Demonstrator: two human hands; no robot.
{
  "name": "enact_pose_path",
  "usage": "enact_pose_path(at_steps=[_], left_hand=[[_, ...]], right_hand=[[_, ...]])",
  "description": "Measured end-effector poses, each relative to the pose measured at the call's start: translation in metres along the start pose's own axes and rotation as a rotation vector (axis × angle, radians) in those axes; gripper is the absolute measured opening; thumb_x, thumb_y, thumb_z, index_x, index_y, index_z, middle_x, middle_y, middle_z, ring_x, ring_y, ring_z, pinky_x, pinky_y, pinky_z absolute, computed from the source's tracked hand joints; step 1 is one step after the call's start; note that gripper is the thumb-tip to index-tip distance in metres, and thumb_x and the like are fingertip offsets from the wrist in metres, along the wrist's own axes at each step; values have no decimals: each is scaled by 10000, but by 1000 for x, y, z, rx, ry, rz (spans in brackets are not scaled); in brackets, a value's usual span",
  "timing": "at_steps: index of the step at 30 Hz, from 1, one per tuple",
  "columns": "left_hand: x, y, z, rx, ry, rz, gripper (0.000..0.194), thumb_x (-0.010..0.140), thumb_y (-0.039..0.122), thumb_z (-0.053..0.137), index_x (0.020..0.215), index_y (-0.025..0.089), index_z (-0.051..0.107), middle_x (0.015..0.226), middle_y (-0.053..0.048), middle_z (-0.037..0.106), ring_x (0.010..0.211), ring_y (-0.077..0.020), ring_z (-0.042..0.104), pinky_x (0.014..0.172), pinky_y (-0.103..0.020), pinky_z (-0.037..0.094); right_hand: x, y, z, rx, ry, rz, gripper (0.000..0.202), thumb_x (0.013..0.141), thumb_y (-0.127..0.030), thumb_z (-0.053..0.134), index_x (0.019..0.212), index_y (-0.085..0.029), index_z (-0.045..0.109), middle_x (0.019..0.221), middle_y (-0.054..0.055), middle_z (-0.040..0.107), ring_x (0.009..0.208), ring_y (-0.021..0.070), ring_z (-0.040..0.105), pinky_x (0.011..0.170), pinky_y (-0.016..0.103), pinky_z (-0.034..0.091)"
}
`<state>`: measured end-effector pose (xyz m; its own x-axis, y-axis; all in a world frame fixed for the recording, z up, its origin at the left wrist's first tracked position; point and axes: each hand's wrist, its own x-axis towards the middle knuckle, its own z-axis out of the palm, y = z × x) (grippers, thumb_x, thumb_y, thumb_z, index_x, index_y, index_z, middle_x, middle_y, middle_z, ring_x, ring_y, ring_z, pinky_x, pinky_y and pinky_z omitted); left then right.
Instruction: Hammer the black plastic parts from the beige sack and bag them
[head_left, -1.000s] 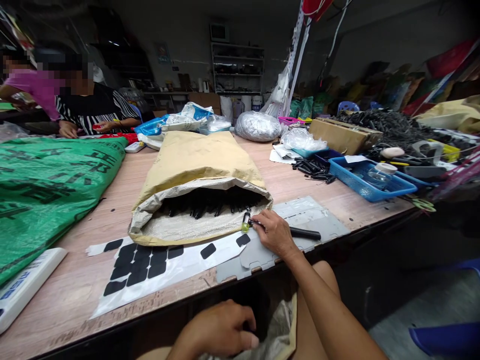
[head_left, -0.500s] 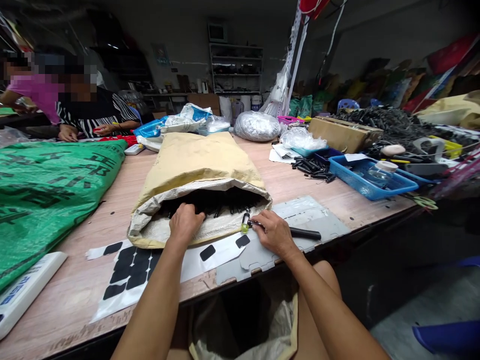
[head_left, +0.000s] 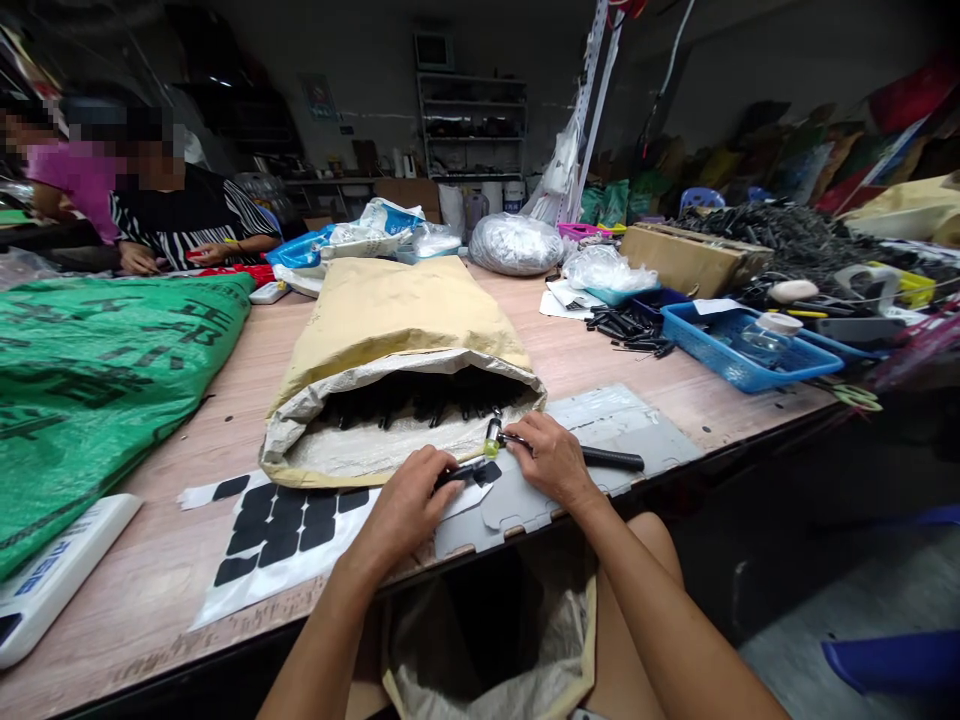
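Note:
My right hand (head_left: 551, 462) is closed around the metal shaft of a small hammer (head_left: 613, 459) with a black grip and a yellow-tipped head. The hammer head lies over the grey board near the mouth of a paper sack (head_left: 409, 310). My left hand (head_left: 409, 505) pinches a small black part (head_left: 456, 472), partly hidden by the fingers, just left of the hammer head. Many black parts (head_left: 382, 412) fill the open sack. Below it lies a white sheet with black rounded-square stickers (head_left: 281, 540), partly behind my left forearm.
A green sack (head_left: 112, 390) and a white long device (head_left: 67, 580) lie to the left. Rightward are a blue basket (head_left: 795, 375) holding a jar, loose black parts (head_left: 630, 330) and a carton (head_left: 686, 262). An open sack (head_left: 487, 690) is between my legs. Two people sit far left.
My left hand has come out of the sack mouth, moving right and down towards the hammer head with a black part in its fingers. My right hand stays almost in place on the hammer.

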<state>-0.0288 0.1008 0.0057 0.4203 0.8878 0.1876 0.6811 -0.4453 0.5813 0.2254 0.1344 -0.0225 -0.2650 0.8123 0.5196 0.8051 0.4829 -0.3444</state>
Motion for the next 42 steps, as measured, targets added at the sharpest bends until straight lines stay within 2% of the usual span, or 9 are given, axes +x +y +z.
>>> enact_pose_path(at_steps=[3,9,13,17,23,29,34,39,42], left_hand=[[-4,-3,9,-70,57,-9,158,903,302,630,1043,229,637,995,-44,611,975,-234,568,874,-364,451],[-6,-11,9,-155,118,-56,106,842,273,678,927,213,656,881,-19,596,864,-207,566,791,-331,443],[-6,-13,11,-198,131,-67,89,816,253,692,892,211,670,849,-8,598,841,-196,564,775,-317,431],[-6,-16,13,-278,159,-76,104,774,212,706,875,206,680,855,-2,605,842,-186,568,759,-299,423],[-2,-13,13,-308,174,-128,108,705,155,697,763,188,612,800,15,548,779,-166,520,712,-280,390],[0,-8,12,-267,175,-158,151,669,113,670,655,189,540,733,30,487,717,-151,476,667,-277,352],[-2,-9,13,-299,175,-180,151,666,120,674,793,199,657,801,15,570,786,-171,534,731,-292,400],[-2,-10,15,-302,175,-185,135,669,137,672,789,198,664,831,-1,606,827,-186,560,746,-301,414],[-2,-9,14,-296,173,-181,134,673,149,664,796,200,667,812,2,592,809,-182,555,736,-300,415]], right_hand=[[0,2,1,-27,-11,-31,183,924,-180,608,1067,-250,698,979,45,663,971,210,600,861,308,480],[6,-2,-6,-62,-14,-117,210,956,-158,552,1103,-222,686,991,63,672,966,215,616,863,317,493],[9,-26,-18,97,74,-126,257,999,-197,499,1203,-224,654,1029,67,679,998,205,636,890,303,504],[8,-57,-24,305,54,-175,240,1009,-207,487,1183,-217,652,999,62,693,934,186,655,859,292,524],[2,-77,-21,289,18,-164,244,1000,-192,492,1180,-206,655,983,67,687,935,192,649,865,298,521],[-5,-81,-15,116,-102,-167,272,974,-153,508,1174,-243,669,947,46,676,905,189,640,805,274,508],[-6,-74,-22,176,5,-129,260,988,-179,504,1195,-228,653,987,56,680,943,187,648,875,278,510],[-12,-69,-21,149,-59,-124,248,977,-163,513,1149,-245,671,975,45,686,939,182,655,853,267,507],[-10,-65,-22,154,-35,-107,242,982,-179,515,1157,-244,670,975,40,688,931,177,653,856,262,502]])
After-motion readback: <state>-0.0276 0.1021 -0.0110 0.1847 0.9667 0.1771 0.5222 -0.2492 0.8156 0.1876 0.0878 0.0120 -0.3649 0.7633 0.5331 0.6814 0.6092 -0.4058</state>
